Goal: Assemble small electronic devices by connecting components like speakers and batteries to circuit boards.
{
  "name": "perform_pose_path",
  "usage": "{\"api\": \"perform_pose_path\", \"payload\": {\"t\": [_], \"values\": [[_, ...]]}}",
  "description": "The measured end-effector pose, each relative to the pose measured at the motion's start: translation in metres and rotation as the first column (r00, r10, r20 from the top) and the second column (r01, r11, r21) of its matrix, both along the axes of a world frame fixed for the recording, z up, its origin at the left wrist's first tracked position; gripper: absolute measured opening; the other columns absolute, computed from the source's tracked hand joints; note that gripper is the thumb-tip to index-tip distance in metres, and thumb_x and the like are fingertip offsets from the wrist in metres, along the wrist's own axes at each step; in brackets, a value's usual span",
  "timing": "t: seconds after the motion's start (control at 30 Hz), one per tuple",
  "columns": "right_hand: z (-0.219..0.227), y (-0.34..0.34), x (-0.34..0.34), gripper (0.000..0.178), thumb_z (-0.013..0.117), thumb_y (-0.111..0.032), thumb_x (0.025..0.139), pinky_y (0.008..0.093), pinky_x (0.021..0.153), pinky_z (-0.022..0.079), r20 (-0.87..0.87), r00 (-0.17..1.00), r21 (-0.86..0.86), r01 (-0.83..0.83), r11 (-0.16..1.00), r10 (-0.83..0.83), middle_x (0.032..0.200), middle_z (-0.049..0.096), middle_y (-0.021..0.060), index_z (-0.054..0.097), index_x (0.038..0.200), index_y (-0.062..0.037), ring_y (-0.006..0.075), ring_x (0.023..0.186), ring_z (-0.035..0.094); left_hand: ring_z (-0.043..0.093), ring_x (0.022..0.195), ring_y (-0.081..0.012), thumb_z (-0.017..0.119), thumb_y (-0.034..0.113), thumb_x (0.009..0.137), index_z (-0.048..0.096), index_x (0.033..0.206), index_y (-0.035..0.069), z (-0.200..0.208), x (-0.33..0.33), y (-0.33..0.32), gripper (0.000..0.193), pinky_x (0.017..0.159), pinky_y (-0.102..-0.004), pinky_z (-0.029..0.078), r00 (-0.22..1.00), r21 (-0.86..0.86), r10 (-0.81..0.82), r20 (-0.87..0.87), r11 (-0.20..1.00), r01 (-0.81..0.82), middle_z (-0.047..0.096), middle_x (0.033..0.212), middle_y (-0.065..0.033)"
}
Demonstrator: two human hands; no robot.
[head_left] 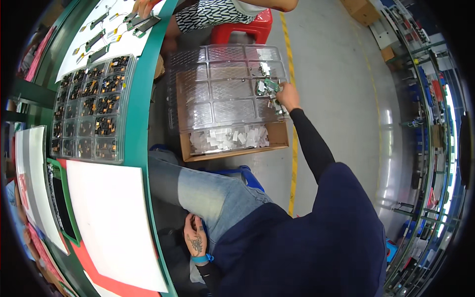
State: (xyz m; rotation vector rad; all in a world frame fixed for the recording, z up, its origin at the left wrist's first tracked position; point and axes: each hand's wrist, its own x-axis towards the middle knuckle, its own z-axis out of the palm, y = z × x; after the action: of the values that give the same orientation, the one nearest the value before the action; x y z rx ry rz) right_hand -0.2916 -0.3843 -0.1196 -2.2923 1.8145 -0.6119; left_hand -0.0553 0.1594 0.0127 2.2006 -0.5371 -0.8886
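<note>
My right hand (288,96) reaches to the right side of a clear plastic compartment tray (230,89). Its fingers are closed on a small green circuit board (271,85), over a compartment with more small boards and parts; the fingertips are partly hidden. Most other compartments of this tray look bare. Beneath it is an open cardboard box (237,152) with many small white pieces inside. Down beside my thigh rests my left hand (196,236), a blue band at its wrist. Its fingers are loosely curled, and nothing shows in them.
On the green-edged bench at left stand a tray of small black-and-orange parts (89,109) and a white board (116,218). Beyond, another person's hand (143,7) is among wired circuit assemblies (99,52). A red stool (242,30) is ahead; shelving (435,123) lines the right.
</note>
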Motion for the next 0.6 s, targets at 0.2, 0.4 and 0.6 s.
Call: {"api": "perform_pose_path", "payload": {"t": [0.2,0.4,0.6], "values": [[-0.009,0.005,-0.015,0.028,0.065,-0.016,0.081,0.0483,0.077,0.057,-0.357,0.928,0.103,0.158,0.982,-0.112,0.097,0.075,0.0200,0.075,0.102,-0.0005,0.0418,0.087,0.071,0.068,0.095,-0.0302,0.057,0.025,0.105,0.064,0.123,-0.002,-0.029,0.025,-0.003,0.034,0.085,-0.0356,0.052,0.998,0.017,-0.020,0.058,1.000,0.019,0.071,0.110,-0.0171],[0.013,-0.001,-0.035,0.033,0.078,-0.024,0.078,0.0437,0.073,0.056,-0.043,0.997,0.249,0.080,0.965,-0.072,0.088,0.074,0.0142,0.075,0.101,-0.0012,0.0363,0.077,0.069,0.059,0.084,-0.0224,0.056,0.018,0.103,0.064,0.111,-0.003,-0.067,0.061,-0.001,0.024,0.079,-0.0327,0.047,0.992,-0.036,0.091,0.084,0.995,-0.088,0.067,0.097,-0.0122],[0.007,-0.011,-0.034,0.031,0.084,-0.025,0.075,0.0399,0.069,0.054,-0.118,0.988,0.330,0.135,0.934,-0.101,0.083,0.071,0.0086,0.074,0.095,-0.0025,0.0288,0.070,0.066,0.051,0.076,-0.0175,0.056,0.016,0.102,0.064,0.106,-0.003,-0.092,0.066,-0.016,0.021,0.074,-0.0299,0.043,0.985,-0.184,0.166,0.050,0.971,-0.155,0.063,0.087,-0.0092]]}}
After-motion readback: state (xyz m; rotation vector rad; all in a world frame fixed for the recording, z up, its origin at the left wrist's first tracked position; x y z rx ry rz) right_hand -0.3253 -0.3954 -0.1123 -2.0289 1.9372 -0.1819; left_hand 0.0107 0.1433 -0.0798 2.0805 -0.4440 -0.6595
